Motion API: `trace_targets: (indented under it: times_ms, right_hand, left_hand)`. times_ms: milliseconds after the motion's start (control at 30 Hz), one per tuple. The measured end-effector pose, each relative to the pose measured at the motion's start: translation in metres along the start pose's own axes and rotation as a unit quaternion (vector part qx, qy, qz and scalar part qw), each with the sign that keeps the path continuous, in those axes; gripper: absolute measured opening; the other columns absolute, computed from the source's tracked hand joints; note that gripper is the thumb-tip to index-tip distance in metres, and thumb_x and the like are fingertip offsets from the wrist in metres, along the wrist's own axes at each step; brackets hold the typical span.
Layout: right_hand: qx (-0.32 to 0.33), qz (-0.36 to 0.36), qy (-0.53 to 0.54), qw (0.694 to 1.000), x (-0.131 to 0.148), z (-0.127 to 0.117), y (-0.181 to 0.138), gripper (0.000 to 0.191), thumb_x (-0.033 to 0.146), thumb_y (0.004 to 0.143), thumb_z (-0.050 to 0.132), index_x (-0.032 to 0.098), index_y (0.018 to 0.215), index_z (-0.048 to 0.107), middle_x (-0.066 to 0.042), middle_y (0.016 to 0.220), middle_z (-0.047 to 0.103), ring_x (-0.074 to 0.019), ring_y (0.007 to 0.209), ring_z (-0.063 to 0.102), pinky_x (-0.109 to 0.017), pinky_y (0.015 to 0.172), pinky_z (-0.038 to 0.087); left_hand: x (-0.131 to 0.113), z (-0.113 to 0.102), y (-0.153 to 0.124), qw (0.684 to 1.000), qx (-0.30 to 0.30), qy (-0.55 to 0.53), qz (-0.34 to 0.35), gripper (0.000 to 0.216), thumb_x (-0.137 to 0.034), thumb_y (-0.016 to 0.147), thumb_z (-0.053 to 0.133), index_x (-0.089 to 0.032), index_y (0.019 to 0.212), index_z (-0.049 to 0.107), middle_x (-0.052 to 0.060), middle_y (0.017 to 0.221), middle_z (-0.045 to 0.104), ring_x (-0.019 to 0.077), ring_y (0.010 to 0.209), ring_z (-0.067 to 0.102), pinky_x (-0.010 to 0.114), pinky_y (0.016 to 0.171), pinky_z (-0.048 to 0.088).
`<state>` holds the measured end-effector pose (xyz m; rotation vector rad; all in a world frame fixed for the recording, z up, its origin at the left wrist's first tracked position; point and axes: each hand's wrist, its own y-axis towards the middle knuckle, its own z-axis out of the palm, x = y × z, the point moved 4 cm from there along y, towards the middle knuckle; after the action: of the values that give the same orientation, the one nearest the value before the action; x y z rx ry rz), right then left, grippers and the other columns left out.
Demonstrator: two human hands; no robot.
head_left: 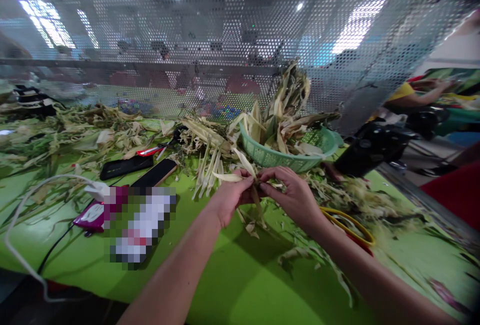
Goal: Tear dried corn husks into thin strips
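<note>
Pale corn husk strips (243,161) fan out from between my two hands, above the green table. My left hand (235,189) is closed around their lower part. Against it, my right hand (282,185) pinches at the same husk with thumb and forefinger. The exact point where the fingers meet is partly hidden. More narrow husk pieces (258,207) hang below the hands. Just left of them, several cut husk strips (208,172) lie side by side. A green plastic basket (258,154) heaped with dried husks stands behind my hands.
Yellow-handled scissors (352,225) lie beneath my right forearm. At left are phones (155,175), a purple pack (93,215) with a white cable, and husk scraps (90,130). A perforated metal screen (210,40) closes off the back. Another person's arm (416,97) shows far right.
</note>
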<state>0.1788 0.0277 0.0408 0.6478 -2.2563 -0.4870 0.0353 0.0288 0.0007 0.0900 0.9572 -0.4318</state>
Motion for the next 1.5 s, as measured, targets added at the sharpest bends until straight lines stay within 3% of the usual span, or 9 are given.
trace_targets:
  times_ms: [133,267,467,700,900,1033,1200,1333,1500]
  right_hand:
    - [-0.021,-0.03,-0.028,0.999,0.003,-0.002,0.001,0.009,0.019,0.084,0.062,0.023,0.092,0.063,-0.004,0.094,0.068,-0.0236,0.092,0.059,-0.037,0.081,0.045]
    - [-0.043,-0.117,-0.083,0.989,0.014,-0.003,0.0,0.02,0.015,0.086,0.061,0.024,0.104,0.063,-0.006,0.107,0.067,-0.0242,0.103,0.058,-0.039,0.089,0.044]
    - [0.029,-0.208,-0.201,0.957,0.027,0.008,-0.008,0.033,0.006,0.084,0.056,0.028,0.106,0.067,-0.006,0.122,0.063,-0.0263,0.108,0.054,-0.042,0.088,0.038]
    - [0.044,-0.23,-0.191,0.953,0.034,0.011,-0.01,0.014,0.018,0.089,0.059,0.026,0.096,0.068,-0.004,0.101,0.07,-0.0234,0.095,0.056,-0.04,0.084,0.037]
    - [0.02,-0.256,-0.111,0.96,0.042,0.005,-0.012,0.016,0.015,0.087,0.061,0.023,0.1,0.065,-0.003,0.091,0.074,-0.0205,0.085,0.061,-0.036,0.078,0.041]
    - [-0.028,-0.199,-0.09,0.975,0.036,-0.001,-0.011,0.013,0.014,0.088,0.058,0.021,0.098,0.063,-0.004,0.087,0.072,-0.02,0.081,0.063,-0.034,0.074,0.044]
    - [-0.082,-0.067,-0.025,0.994,0.019,-0.007,-0.008,0.005,0.019,0.086,0.063,0.022,0.09,0.063,-0.002,0.083,0.067,-0.0169,0.076,0.062,-0.03,0.071,0.047]
    - [-0.097,0.001,0.041,0.994,0.007,-0.009,-0.005,0.003,0.024,0.085,0.066,0.022,0.086,0.064,-0.002,0.085,0.066,-0.0183,0.082,0.062,-0.031,0.077,0.047]
    - [-0.08,0.09,0.126,0.985,-0.005,-0.004,-0.003,0.011,0.031,0.083,0.067,0.02,0.082,0.064,-0.002,0.084,0.066,-0.0194,0.082,0.061,-0.032,0.077,0.046]
  left_hand:
    - [-0.002,0.0,-0.001,1.0,0.01,-0.001,0.013,0.021,-0.022,0.082,0.067,-0.017,0.098,0.054,0.006,0.09,0.069,0.0146,0.077,0.07,0.027,0.074,0.056]
    - [-0.003,-0.005,0.001,0.999,-0.039,-0.009,0.029,0.021,-0.024,0.082,0.067,-0.019,0.096,0.051,0.004,0.086,0.07,0.0142,0.073,0.07,0.029,0.074,0.056]
    - [-0.003,-0.009,0.005,0.995,-0.075,-0.052,0.049,0.026,-0.022,0.079,0.068,-0.019,0.097,0.05,0.005,0.088,0.07,0.0146,0.076,0.069,0.029,0.076,0.054]
    - [-0.001,-0.01,0.007,0.994,-0.075,-0.061,0.057,0.034,-0.022,0.073,0.073,-0.02,0.098,0.05,0.004,0.089,0.07,0.014,0.077,0.068,0.027,0.075,0.052]
    - [-0.008,-0.008,0.002,0.991,-0.063,0.024,0.112,0.028,-0.021,0.075,0.071,-0.019,0.096,0.051,0.004,0.085,0.069,0.0162,0.083,0.067,0.032,0.082,0.051]
    - [-0.012,-0.006,-0.001,0.986,-0.07,0.091,0.121,0.022,-0.02,0.074,0.07,-0.017,0.091,0.056,0.003,0.086,0.066,0.0144,0.081,0.063,0.029,0.078,0.051]
    - [-0.009,-0.004,0.001,0.993,-0.057,0.06,0.081,0.023,-0.015,0.069,0.074,-0.016,0.084,0.057,0.001,0.085,0.063,0.0125,0.079,0.062,0.032,0.084,0.053]
    - [-0.005,0.001,-0.001,0.999,-0.002,0.022,0.041,0.02,-0.015,0.073,0.071,-0.016,0.087,0.057,0.002,0.087,0.064,0.0119,0.078,0.065,0.034,0.09,0.051]
    - [-0.003,0.003,-0.003,0.999,0.022,0.019,0.02,0.024,-0.022,0.076,0.072,-0.017,0.094,0.058,0.004,0.093,0.067,0.0126,0.079,0.065,0.033,0.088,0.051]
